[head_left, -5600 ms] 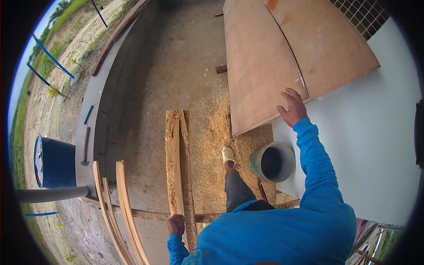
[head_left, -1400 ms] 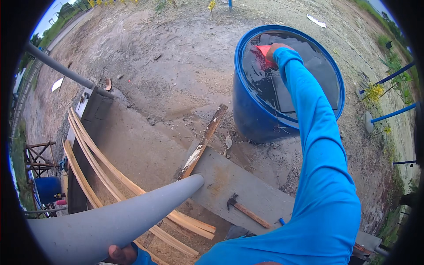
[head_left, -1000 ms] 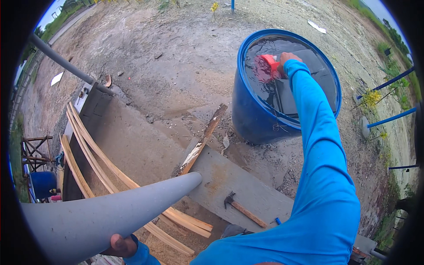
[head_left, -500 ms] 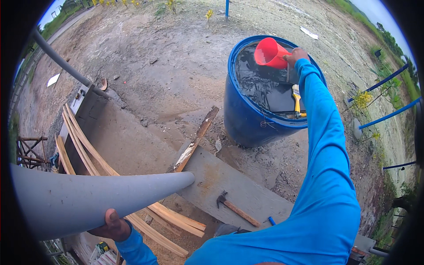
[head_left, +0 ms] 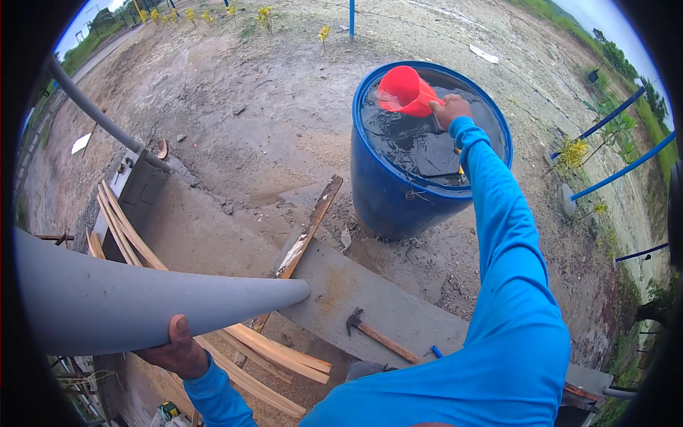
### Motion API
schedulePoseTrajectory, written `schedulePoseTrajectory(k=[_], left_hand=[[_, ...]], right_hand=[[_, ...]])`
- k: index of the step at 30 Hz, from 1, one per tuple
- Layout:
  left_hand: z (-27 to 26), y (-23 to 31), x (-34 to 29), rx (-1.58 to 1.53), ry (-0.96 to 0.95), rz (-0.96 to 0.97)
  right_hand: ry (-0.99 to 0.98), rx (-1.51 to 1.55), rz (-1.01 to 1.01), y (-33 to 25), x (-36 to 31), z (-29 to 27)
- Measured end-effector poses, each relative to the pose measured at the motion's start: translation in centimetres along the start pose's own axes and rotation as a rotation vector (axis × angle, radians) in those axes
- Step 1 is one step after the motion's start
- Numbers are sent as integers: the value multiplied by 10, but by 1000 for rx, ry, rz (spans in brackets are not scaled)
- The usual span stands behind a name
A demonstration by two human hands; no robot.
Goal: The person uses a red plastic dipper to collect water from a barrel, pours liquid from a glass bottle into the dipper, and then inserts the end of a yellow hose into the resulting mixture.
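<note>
My right hand (head_left: 451,110) grips a red plastic dipper (head_left: 402,91), tilted at the surface of the dark water (head_left: 398,146) that fills a blue drum (head_left: 384,203). The dipper's mouth faces left and rests at the water. On the near left, my left hand (head_left: 179,350) is wrapped round the underside of a thick grey pipe (head_left: 156,302), thumb against its side. The pipe's narrow-looking end meets a grey slab (head_left: 334,285). My right sleeve covers most of a yellow-handled paintbrush (head_left: 460,168) at the drum's right side.
On the slab lie a claw hammer (head_left: 380,338) and a weathered board (head_left: 309,228). Several long wooden strips (head_left: 274,352) pass beneath the pipe. Another grey pipe (head_left: 96,107) leans at the far left. Blue posts (head_left: 619,167) and small yellow plants (head_left: 573,151) stand right of the drum.
My right hand and the dipper have moved left and slightly down over the water. My sleeve now hides most of the paintbrush. The left hand keeps its hold on the pipe.
</note>
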State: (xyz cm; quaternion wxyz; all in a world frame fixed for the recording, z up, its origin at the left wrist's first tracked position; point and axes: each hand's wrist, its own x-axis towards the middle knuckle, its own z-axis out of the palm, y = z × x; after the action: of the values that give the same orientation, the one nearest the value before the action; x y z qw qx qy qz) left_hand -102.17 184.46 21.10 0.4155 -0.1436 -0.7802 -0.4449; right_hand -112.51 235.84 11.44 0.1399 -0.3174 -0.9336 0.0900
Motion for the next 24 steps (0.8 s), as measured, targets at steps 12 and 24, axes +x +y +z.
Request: schedulePoseTrajectory(k=[12, 24], left_hand=[[-11, -3, 0, 311, 21, 94], [-9, -2, 1, 293, 12, 113]], right_hand=[[87, -263, -316, -2, -17, 11], [203, -141, -202, -9, -31, -1]])
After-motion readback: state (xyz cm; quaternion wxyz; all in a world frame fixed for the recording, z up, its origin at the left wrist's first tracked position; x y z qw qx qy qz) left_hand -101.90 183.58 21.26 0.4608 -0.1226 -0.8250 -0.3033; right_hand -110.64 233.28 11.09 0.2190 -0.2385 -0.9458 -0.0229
